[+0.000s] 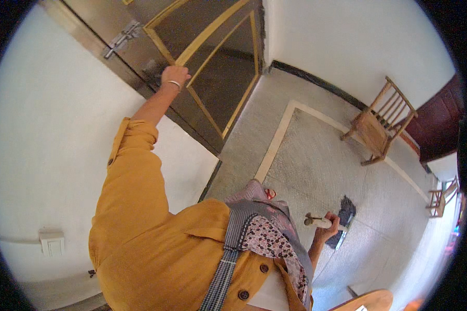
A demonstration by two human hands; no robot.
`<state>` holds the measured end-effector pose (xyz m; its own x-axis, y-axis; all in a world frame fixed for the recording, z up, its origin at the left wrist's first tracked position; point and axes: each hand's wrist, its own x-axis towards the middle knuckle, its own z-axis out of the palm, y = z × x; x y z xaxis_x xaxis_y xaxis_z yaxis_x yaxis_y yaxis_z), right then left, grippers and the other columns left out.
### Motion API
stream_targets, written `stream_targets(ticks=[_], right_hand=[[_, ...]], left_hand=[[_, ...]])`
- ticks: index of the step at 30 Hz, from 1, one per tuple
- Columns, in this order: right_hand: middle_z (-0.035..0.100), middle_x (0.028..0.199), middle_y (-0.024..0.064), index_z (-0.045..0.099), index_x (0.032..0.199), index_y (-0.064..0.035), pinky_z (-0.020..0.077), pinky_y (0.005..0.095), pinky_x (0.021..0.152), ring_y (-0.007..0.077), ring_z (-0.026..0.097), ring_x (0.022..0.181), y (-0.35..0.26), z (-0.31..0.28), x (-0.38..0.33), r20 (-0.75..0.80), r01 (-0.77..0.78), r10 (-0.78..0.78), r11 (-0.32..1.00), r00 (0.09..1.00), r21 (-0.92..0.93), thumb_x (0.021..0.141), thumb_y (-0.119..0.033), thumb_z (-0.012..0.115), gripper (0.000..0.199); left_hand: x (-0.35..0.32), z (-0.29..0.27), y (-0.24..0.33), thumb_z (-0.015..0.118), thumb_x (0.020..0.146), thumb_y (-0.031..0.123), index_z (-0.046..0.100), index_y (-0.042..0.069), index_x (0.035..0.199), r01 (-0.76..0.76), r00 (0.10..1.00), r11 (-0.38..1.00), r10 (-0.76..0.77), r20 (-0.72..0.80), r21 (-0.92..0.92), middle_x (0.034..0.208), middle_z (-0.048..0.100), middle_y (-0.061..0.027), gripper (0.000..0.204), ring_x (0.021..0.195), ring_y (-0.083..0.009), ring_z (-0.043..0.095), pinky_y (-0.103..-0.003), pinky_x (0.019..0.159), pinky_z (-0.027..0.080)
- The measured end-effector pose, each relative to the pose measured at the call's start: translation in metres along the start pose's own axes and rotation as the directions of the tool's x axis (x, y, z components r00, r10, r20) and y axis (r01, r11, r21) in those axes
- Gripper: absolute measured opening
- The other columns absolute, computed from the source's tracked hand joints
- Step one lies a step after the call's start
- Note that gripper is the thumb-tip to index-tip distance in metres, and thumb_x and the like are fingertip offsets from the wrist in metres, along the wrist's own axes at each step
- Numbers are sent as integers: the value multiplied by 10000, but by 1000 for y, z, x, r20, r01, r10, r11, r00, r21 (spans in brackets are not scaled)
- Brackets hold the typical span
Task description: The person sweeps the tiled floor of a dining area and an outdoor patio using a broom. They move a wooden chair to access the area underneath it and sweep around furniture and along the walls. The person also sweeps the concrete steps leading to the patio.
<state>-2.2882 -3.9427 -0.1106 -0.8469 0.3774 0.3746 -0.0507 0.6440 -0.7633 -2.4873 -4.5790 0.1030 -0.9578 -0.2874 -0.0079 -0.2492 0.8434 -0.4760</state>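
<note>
On the left, my left hand [175, 76] is raised against a dark door [223, 72] with yellow trim strips [207, 35]. Its fingers are curled at the lower end of the widest strip; whatever they may hold is hidden. Low on the right, beside my apron [267, 233], my right hand [328, 228] is closed round the off-white handle of a brush [346, 210]. The brush's dark bristle part shows beyond the hand, over the grey floor.
A metal bolt [123, 39] sits on the door frame above my left hand. A wooden chair [376, 127] stands by the far wall, with a smaller one [437, 202] farther right. A wall switch [52, 243] is at lower left, a rounded wooden edge [371, 299] at bottom right.
</note>
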Motion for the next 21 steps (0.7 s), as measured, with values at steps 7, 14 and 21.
stream_targets(ticks=[7, 14, 21], right_hand=[[579, 681, 83, 568, 715, -16, 441, 329, 618, 202, 558, 647, -13, -15, -2, -4, 160, -160, 986, 987, 56, 668, -96, 582, 94], [543, 650, 73, 493, 685, -121, 396, 381, 588, 284, 548, 659, -20, -20, 8, 70, 97, -91, 991, 993, -89, 602, -142, 673, 199], [565, 733, 67, 505, 709, -112, 387, 387, 682, 277, 550, 766, 20, -20, 1, 280, 63, -14, 984, 960, -164, 572, -110, 657, 205]], left_hand=[[12, 15, -9, 488, 778, 531, 629, 75, 812, -123, 982, 992, 120, -148, -11, 818, 622, -154, 478, 769, -351, 593, -446, 669, 458], [-4, -38, 41, 546, 794, 456, 391, 32, 1254, -297, 507, 946, 272, -818, 131, 1101, 541, -168, 644, 927, -356, 548, -454, 801, 432], [-205, -120, 243, 393, 897, 406, 268, 51, 1321, 607, 354, -138, 929, 111, -783, 1185, 463, -136, 567, 1010, -239, 518, -404, 773, 509]])
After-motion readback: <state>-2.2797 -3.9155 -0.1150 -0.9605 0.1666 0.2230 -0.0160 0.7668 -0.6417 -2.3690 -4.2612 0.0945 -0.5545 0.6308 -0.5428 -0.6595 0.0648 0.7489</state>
